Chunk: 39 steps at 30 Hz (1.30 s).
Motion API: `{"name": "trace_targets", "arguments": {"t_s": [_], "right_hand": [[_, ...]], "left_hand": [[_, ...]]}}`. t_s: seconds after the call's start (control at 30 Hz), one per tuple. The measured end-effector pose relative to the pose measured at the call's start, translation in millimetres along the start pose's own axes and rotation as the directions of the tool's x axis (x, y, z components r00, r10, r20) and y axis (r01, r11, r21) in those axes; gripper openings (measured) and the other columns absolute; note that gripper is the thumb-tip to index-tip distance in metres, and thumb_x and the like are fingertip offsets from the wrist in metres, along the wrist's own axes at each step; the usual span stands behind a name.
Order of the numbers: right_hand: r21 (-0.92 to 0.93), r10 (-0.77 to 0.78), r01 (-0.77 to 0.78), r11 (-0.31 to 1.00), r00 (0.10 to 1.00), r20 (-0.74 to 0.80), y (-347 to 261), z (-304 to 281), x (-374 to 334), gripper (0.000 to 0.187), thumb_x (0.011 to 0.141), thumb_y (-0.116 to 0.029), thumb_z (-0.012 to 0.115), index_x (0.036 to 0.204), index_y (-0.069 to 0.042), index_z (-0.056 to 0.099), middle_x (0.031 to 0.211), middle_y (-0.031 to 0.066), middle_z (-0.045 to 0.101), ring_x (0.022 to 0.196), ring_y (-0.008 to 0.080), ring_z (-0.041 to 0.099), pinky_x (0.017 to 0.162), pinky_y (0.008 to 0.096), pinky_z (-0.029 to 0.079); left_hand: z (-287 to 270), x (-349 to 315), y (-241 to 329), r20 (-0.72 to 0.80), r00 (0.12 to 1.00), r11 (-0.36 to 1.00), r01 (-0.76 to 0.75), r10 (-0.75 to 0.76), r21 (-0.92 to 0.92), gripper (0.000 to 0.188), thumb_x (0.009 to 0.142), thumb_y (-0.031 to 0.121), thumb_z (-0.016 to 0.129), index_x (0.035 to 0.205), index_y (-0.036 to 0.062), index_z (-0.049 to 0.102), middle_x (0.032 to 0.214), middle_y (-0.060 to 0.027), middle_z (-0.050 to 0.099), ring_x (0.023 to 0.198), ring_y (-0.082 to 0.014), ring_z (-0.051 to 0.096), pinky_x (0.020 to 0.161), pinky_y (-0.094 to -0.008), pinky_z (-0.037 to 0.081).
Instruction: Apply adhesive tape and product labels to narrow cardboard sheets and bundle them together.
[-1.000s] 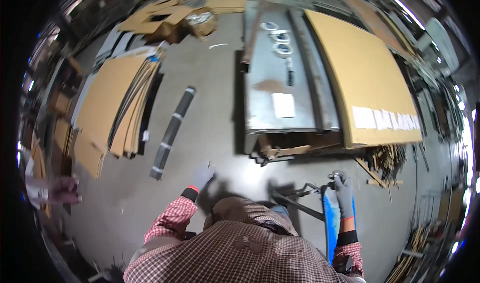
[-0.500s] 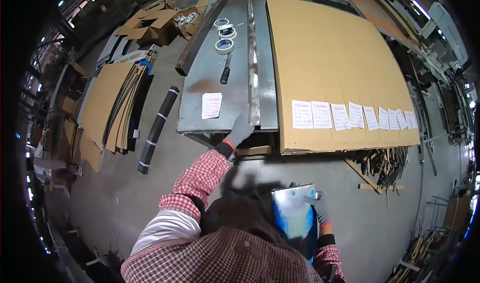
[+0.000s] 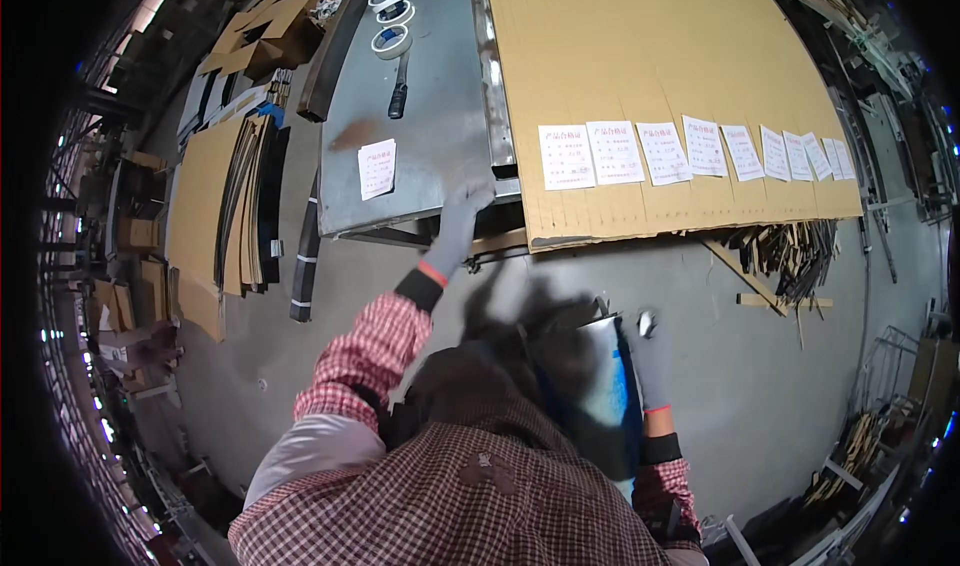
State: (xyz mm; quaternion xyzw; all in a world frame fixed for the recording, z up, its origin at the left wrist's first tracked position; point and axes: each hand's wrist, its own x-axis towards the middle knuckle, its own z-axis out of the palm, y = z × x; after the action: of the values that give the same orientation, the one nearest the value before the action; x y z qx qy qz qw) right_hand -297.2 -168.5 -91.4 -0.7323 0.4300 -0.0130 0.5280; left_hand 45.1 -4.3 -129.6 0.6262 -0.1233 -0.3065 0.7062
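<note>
My left hand (image 3: 463, 211), in a grey glove, is at the front edge of the metal table (image 3: 430, 116), by the near end of a long metal bar (image 3: 490, 86). Its fingers look curled, but their grip is blurred. My right hand (image 3: 650, 356), also gloved, is low beside a shiny panel with blue patches (image 3: 615, 366), its fingers closed round a small bright thing too smeared to name. White paper slips (image 3: 378, 169) lie in a pile on the metal top. A row of similar slips (image 3: 612, 152) runs along the near edge of the cardboard stack (image 3: 660, 56).
Rolls of tape (image 3: 391, 42) and a black-handled tool (image 3: 398, 96) lie on the metal table. Left of it, cardboard sheets (image 3: 205, 196) lean beside a dark wrapped bundle (image 3: 304, 266). Thin strips (image 3: 795, 261) pile up beneath the cardboard stack's right side.
The whole view has shifted. The metal bar's near end now lies closer to the cardboard stack, with my left hand still beside it. My right hand has moved from the panel's face to beyond its right edge.
</note>
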Motion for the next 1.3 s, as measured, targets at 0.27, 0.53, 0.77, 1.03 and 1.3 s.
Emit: {"name": "trace_targets", "arguments": {"t_s": [0.27,0.53,0.77,1.03,1.3], "right_hand": [[0.648,-0.127,0.175,0.741,0.985,-0.120,-71.7,76.7,55.9,0.038,0.098,-0.037,0.054,0.112,-0.002,0.053,0.097,0.0109,0.058,0.078,0.0142,0.058,0.062,0.0259,0.047],[0.930,-0.034,-0.119,0.348,0.990,0.140,-66.1,117.7,105.5,0.040,0.098,-0.050,0.047,0.089,-0.011,0.054,0.058,-0.0037,0.042,0.046,0.0068,0.041,0.043,0.0209,0.036],[0.967,0.086,-0.239,0.091,0.969,0.232,-67.0,115.8,108.2,0.036,0.094,-0.049,0.057,0.086,-0.014,0.052,0.056,-0.0010,0.042,0.042,0.0109,0.036,0.040,0.0245,0.032],[0.903,0.172,-0.393,0.175,0.915,0.365,-58.5,104.2,119.1,0.037,0.086,-0.040,0.070,0.100,-0.010,0.053,0.064,0.0044,0.052,0.048,0.0157,0.050,0.044,0.0264,0.043],[0.352,-0.108,-0.092,0.931,0.854,0.508,-27.3,10.2,21.7,0.041,0.096,-0.031,0.051,0.117,0.004,0.054,0.091,0.0155,0.067,0.074,0.0238,0.067,0.071,0.0301,0.056]], "left_hand": [[86.0,-11.6,14.8,-0.001,0.970,0.959,0.241,-0.244,-0.149,0.051,0.089,0.033,0.069,0.122,-0.0038,0.056,0.117,-0.0094,0.061,0.109,-0.0140,0.055,0.094,-0.0268,0.043],[81.0,17.5,-6.4,-0.086,0.967,0.969,0.245,-0.241,0.039,0.072,0.091,0.049,0.062,0.130,-0.0088,0.043,0.124,-0.0167,0.056,0.110,-0.0204,0.056,0.093,-0.0326,0.046],[67.9,23.8,-15.4,0.050,0.990,0.989,0.127,-0.131,0.077,0.091,0.085,0.059,0.065,0.130,-0.0131,0.033,0.127,-0.0236,0.050,0.116,-0.0260,0.052,0.098,-0.0349,0.043],[66.1,30.1,-33.8,0.007,0.994,0.979,0.109,-0.112,0.174,0.106,0.082,0.067,0.062,0.135,-0.0173,0.025,0.130,-0.0263,0.050,0.119,-0.0278,0.050,0.099,-0.0340,0.042],[91.3,-106.6,-52.3,0.183,0.958,0.966,0.240,-0.220,-0.093,0.075,0.091,0.048,0.060,0.128,-0.0135,0.039,0.118,-0.0230,0.059,0.109,-0.0232,0.058,0.092,-0.0334,0.046]]}}
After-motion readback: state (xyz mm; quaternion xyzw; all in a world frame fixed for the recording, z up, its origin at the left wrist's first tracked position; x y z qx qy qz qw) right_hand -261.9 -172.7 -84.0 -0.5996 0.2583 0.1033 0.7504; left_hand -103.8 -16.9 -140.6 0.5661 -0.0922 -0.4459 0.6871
